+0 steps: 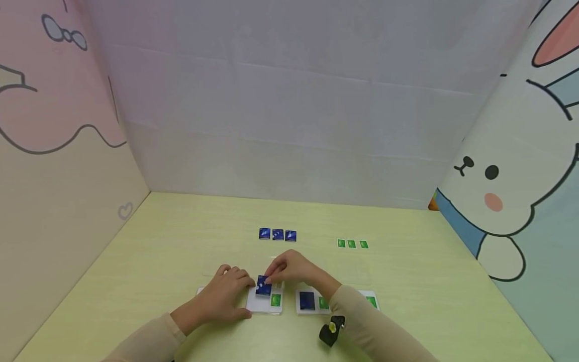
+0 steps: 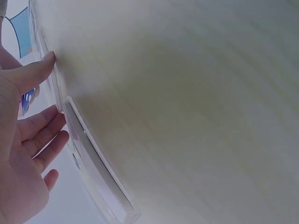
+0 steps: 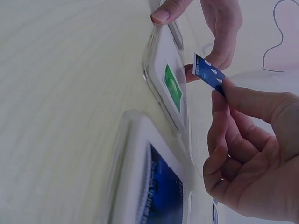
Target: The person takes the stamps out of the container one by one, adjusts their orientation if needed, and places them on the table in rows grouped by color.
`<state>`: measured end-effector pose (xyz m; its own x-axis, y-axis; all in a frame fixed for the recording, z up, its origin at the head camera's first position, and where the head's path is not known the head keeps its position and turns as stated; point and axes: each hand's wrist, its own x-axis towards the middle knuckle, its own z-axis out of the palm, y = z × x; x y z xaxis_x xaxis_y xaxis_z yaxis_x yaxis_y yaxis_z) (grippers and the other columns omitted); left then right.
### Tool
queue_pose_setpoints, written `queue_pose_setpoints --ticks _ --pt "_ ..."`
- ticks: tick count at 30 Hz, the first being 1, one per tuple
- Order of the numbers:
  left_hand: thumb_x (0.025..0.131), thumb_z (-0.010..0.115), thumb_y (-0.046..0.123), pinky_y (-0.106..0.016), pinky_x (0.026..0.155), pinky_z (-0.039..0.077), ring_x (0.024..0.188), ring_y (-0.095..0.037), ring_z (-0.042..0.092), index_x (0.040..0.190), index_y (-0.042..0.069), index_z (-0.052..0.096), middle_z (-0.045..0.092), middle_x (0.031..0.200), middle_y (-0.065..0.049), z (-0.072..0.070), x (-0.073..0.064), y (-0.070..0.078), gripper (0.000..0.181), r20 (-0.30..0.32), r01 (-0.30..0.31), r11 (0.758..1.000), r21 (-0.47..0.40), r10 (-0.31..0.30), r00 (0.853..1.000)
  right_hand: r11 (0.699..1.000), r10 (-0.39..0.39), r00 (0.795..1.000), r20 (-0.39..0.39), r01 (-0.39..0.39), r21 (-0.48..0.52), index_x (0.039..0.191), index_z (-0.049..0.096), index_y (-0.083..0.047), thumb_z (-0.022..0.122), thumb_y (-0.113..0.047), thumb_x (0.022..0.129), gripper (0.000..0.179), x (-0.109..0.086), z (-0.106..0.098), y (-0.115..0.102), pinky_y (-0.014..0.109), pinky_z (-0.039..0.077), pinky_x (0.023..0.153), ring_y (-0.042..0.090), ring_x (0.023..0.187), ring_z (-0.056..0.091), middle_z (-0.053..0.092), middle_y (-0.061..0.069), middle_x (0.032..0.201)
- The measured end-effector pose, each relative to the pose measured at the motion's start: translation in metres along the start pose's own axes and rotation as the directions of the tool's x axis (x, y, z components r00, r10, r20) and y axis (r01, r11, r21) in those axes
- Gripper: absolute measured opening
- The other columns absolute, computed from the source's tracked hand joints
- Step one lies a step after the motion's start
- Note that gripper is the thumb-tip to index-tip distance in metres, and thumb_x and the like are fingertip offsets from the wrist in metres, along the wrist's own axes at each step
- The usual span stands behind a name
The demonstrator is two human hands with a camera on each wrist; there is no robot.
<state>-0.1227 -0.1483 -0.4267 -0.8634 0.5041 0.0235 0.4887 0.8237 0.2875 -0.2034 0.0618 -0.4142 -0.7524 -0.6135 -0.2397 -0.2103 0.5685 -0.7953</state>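
Observation:
My right hand pinches a small dark-blue card with white drop marks between thumb and fingertips. The card is tilted just above a white block in a clear case, which bears a small green card. My left hand rests along the left side of this case. In the right wrist view its thumb touches the near corner, and a finger reaches toward the far side. In the left wrist view the left fingers look fairly straight and spread.
Right of it stands another white cased block with blue and green cards. The right forearm partly covers a further one. Three blue cards and three green cards lie behind. Clear flat pieces lie between. A black strap shows at the right sleeve.

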Motion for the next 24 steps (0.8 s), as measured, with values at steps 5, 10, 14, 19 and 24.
queue_pose_setpoints --ticks 5,10,14,19,24 --pt "0.072 0.078 0.046 -0.053 0.101 0.034 0.108 -0.022 0.055 0.112 0.013 0.065 0.065 0.112 -0.002 0.001 -0.001 0.000 0.054 -0.003 -0.002 1.000 0.006 0.002 1.000 1.000 0.026 1.000 0.001 -0.026 -0.006 0.089 0.076 -0.009 0.077 -0.020 0.080 0.014 0.001 -0.002 0.001 0.019 0.046 0.067 0.008 0.069 0.058 0.074 0.003 0.083" --pt "0.072 0.078 0.047 -0.053 0.102 0.033 0.109 -0.022 0.055 0.113 0.012 0.065 0.065 0.113 -0.002 0.000 0.000 0.000 0.055 0.003 0.007 1.000 0.002 -0.007 1.000 0.999 0.038 0.999 -0.002 -0.038 0.002 0.089 0.077 -0.009 0.078 -0.021 0.080 0.015 0.003 -0.006 0.001 0.020 0.046 0.066 0.009 0.069 0.058 0.075 0.003 0.085" --pt "0.072 0.078 0.046 -0.054 0.102 0.033 0.109 -0.022 0.056 0.114 0.012 0.065 0.065 0.114 -0.003 -0.001 0.000 0.001 0.056 0.004 0.010 1.000 -0.006 -0.010 1.000 0.999 0.041 0.999 0.010 -0.042 0.009 0.090 0.077 -0.008 0.077 -0.020 0.080 0.015 0.005 -0.009 0.000 0.022 0.044 0.064 0.010 0.069 0.056 0.075 0.005 0.086" --pt "0.072 0.079 0.046 -0.054 0.102 0.033 0.109 -0.022 0.056 0.113 0.012 0.065 0.065 0.113 -0.002 -0.001 0.001 0.001 0.056 0.007 0.011 1.000 -0.012 -0.011 1.000 0.999 0.048 0.999 0.020 -0.048 0.010 0.092 0.077 -0.009 0.075 -0.019 0.082 0.014 0.006 -0.011 0.000 0.022 0.042 0.064 0.010 0.070 0.054 0.075 0.004 0.086" --pt "0.072 0.079 0.046 -0.054 0.102 0.033 0.108 -0.022 0.056 0.113 0.013 0.065 0.065 0.113 -0.002 -0.001 0.001 0.001 0.055 0.006 0.014 1.000 -0.016 -0.014 1.000 0.999 0.044 0.999 0.007 -0.043 -0.016 0.093 0.077 -0.010 0.073 -0.020 0.084 0.014 0.010 -0.013 0.000 0.022 0.043 0.067 0.010 0.072 0.055 0.075 0.003 0.088"
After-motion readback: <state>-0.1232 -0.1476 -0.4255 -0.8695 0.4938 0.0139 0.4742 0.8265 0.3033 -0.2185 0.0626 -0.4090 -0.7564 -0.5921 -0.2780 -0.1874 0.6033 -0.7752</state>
